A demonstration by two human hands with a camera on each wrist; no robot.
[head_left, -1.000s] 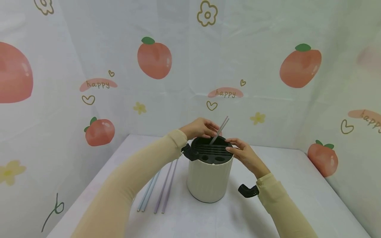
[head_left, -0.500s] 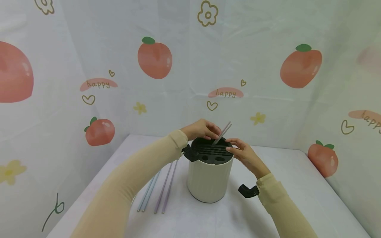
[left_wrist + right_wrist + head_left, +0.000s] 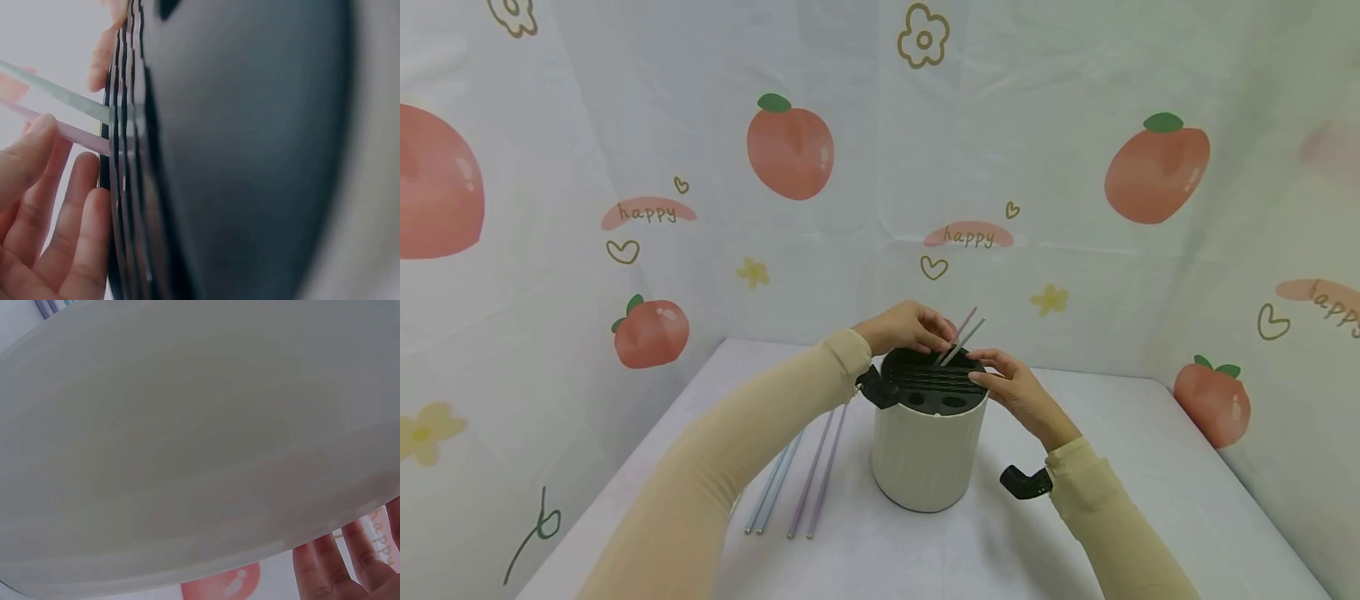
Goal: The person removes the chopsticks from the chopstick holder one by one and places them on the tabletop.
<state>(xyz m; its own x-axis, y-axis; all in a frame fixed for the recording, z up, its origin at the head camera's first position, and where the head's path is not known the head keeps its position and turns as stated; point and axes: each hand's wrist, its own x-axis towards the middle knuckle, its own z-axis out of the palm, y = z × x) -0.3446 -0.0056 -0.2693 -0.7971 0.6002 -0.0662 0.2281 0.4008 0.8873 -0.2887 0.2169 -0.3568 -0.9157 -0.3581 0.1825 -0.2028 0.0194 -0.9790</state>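
A cream ribbed utensil holder (image 3: pixel 927 458) stands upright, with a black slotted lid (image 3: pixel 934 402) on top. From the lid's back opening lean a pink chopstick (image 3: pixel 81 135) and a pale green chopstick (image 3: pixel 69 97), their upper ends spread apart. My left hand (image 3: pixel 912 327) is behind the lid, pinching the pink chopstick between thumb and a finger. The green one stands clear of the thumb. With fairly straight fingers, my right hand (image 3: pixel 1018 392) touches the right side of the rim; in the right wrist view its fingers (image 3: pixel 334 565) lie along the holder's wall. The chopsticks' lower ends are hidden inside.
Left of the holder, two blue chopsticks (image 3: pixel 777 482) and two purple chopsticks (image 3: pixel 820 492) lie on the white table (image 3: pixel 880 558). My left sleeve partly covers them and the tip of another stick. A fruit-print cloth (image 3: pixel 850 275) hangs behind and at both sides.
The two chopsticks in the opening have sunk slightly and tilted to the right, and their tops have spread apart. My left hand shifted a little with them; my right hand stays put.
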